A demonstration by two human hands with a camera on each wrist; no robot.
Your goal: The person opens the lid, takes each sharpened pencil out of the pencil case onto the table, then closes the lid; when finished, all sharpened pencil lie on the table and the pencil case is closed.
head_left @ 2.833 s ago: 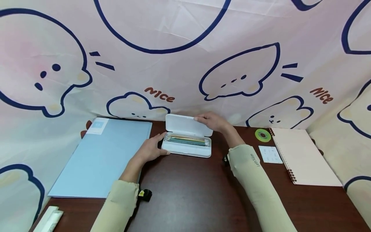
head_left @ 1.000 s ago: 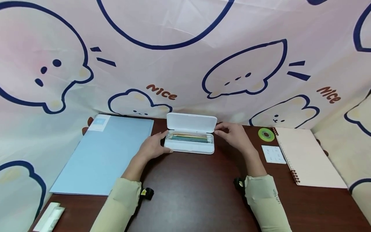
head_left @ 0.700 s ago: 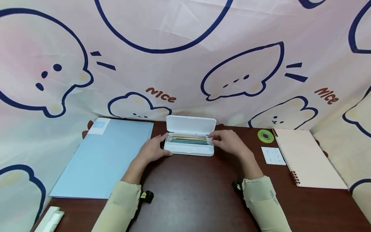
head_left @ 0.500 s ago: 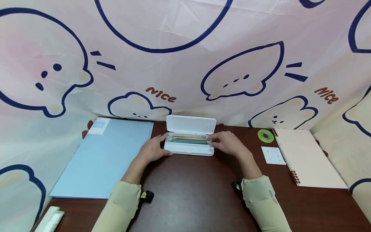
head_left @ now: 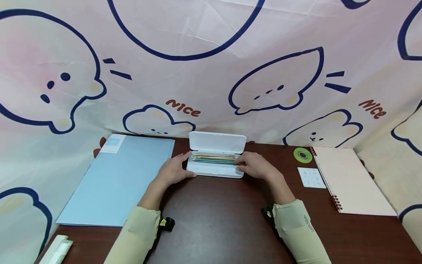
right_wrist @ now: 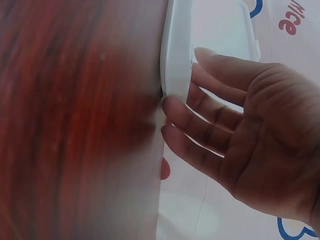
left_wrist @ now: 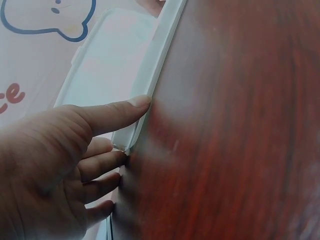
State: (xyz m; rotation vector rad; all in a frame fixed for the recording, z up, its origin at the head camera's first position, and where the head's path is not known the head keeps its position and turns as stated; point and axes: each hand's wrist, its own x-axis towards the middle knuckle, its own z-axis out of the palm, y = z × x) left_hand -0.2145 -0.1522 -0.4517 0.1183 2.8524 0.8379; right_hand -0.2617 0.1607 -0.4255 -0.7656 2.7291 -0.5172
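Observation:
A white pencil case (head_left: 211, 169) stands on the table with its lid (head_left: 217, 142) raised at the back. Several pencils (head_left: 211, 160), gold to green and teal, lie side by side in its rear part. My left hand (head_left: 173, 169) holds the case's left end, thumb along the front wall (left_wrist: 159, 60) and fingers at the end. My right hand (head_left: 256, 165) is at the right end, its index finger and thumb reaching over the rim by the pencil ends. Loosely bent, its other fingers (right_wrist: 200, 130) are beside the case's end; the index fingertip is hidden in the right wrist view.
A large blue folder (head_left: 115, 183) lies to the left, with two white wrapped strips (head_left: 57, 249) at the front left. To the right are a green ring-shaped roll (head_left: 302, 155), a small white card (head_left: 311, 178) and a spiral notebook (head_left: 354, 179). A printed cloth (head_left: 211, 84) hangs behind.
My right hand has left the raised lid, dropped to the case's right end, then slid forward across the pencil ends. My left hand has stayed on the left end.

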